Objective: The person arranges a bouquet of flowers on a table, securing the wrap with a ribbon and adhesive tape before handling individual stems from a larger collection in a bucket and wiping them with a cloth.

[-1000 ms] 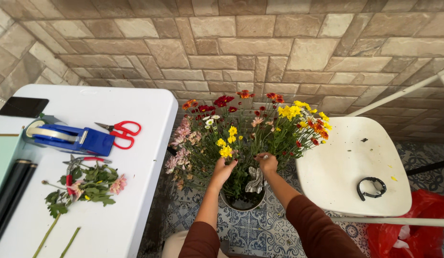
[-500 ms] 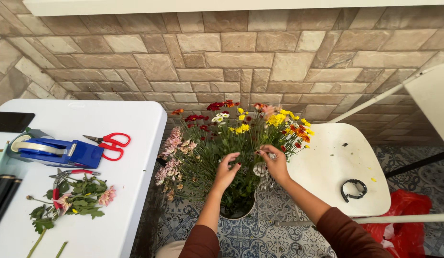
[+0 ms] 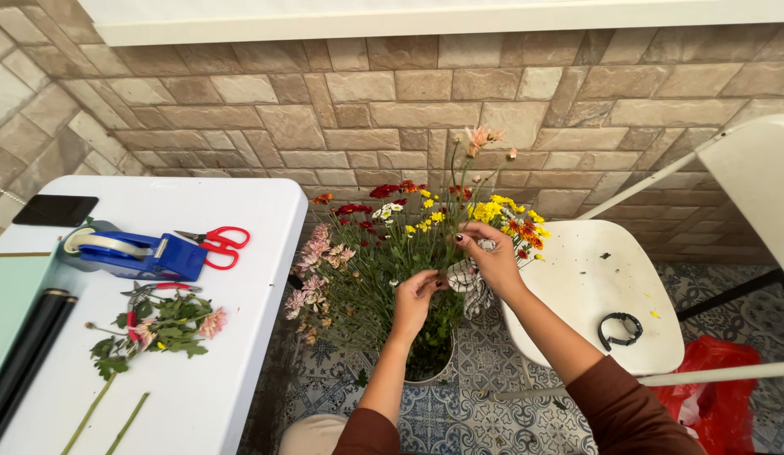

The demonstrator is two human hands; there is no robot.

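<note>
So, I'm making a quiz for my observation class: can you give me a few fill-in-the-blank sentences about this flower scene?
1. The right hand lifts a stem of pink flowers out of the ____ that stands on the tiled floor.
2. The scissors on the white table have ____ handles.
3. The black band lies on the white ____.
4. The tape dispenser is ____.

Missing words: bucket; red; chair; blue

White table (image 3: pixel 240 337) carries tape dispenser (image 3: pixel 126 251), red scissors (image 3: pixel 219 246), cut flowers (image 3: pixel 156 324).
</note>
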